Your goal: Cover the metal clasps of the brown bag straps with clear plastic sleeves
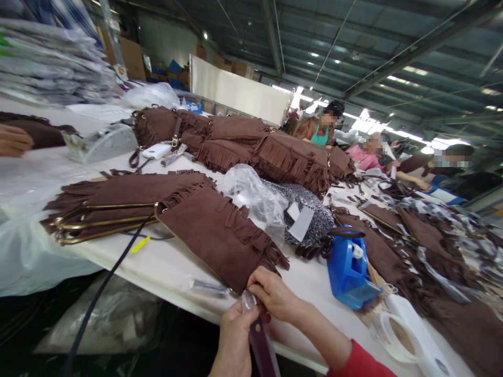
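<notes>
A dark brown strap with punched holes (pixel 262 351) hangs over the table's front edge, its upper end wrapped in clear plastic. My left hand (pixel 234 331) is closed on the strap, thumb across the wrapped end. My right hand (pixel 275 294) pinches at the top of the same end, beside the lower corner of a brown fringed bag (pixel 214 235). Whether the strap is joined to that bag is hidden by my fingers. To the left of my hands a clear-wrapped piece (pixel 207 288) lies on the table (pixel 168 277).
More brown fringed bags (pixel 251 139) are heaped behind. A blue tape dispenser (pixel 349 269) and a tape roll (pixel 396 335) stand at right. Crumpled plastic (pixel 255 196) lies mid-table. A black cord (pixel 106 288) hangs over the edge. Another person's hand (pixel 14 140) shows at far left; co-workers sit at back right.
</notes>
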Demonstrator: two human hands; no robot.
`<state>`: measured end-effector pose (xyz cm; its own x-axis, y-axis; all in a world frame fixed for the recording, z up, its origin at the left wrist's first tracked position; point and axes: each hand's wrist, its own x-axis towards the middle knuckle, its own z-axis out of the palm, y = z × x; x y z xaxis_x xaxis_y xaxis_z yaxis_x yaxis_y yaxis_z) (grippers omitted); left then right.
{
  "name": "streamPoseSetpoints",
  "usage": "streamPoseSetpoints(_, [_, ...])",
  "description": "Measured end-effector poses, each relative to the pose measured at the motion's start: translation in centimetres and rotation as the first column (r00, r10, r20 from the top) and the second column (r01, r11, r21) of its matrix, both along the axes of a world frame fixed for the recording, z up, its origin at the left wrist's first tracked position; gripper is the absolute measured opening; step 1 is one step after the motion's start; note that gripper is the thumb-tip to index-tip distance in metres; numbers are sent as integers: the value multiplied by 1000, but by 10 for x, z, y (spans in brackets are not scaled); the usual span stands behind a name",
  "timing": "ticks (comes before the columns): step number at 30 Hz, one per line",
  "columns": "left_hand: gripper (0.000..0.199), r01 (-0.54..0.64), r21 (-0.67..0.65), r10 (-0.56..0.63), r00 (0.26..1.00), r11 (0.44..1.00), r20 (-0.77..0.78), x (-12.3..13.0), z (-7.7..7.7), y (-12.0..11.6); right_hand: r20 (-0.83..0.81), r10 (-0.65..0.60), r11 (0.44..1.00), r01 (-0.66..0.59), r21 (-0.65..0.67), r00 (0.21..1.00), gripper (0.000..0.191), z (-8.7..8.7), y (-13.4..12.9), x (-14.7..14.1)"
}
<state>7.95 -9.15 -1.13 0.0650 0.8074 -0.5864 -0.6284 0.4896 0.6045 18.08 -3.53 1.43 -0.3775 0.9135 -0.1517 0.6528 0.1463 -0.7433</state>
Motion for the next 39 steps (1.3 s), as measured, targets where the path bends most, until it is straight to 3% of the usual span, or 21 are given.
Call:
streamPoseSetpoints(3, [20, 9, -1, -9, 1000, 1000, -17, 0, -1, -1, 14, -23, 1000, 23, -3, 1000, 10, -1, -2, 2])
streamPoseSetpoints(9, [20, 29, 4, -29, 999, 1000, 43, 0, -7, -2, -104, -111, 980, 91, -179, 988, 7, -11, -3, 5])
streamPoseSetpoints(17, [20, 8, -36, -10, 999, 999, -35, 6, -5, -1, -135, -355, 932, 340, -125, 925, 7, -20, -4, -8])
streamPoseSetpoints(23, [21, -8, -78, 9, 1000, 997, 21, 4, 3, 1, -156, -438, 896, 415, -159, 885, 3, -19, -5, -8])
streamPoseSetpoints(29, [18, -34, -135, 45, 996, 990, 78, 4, 5, 2, -113, -489, 811, 403, -423, 865, 20, -5, -12, -3])
streamPoseSetpoints(32, [16, -53, -170, 74, 990, 984, 117, 5, 9, 3, -119, -524, 741, 382, -552, 843, 14, 1, -12, -4])
streamPoseSetpoints(39, [13, -79, -175, 101, 988, 981, 120, 4, 11, 3, -116, -597, 668, 412, -619, 794, 5, 0, -5, -7])
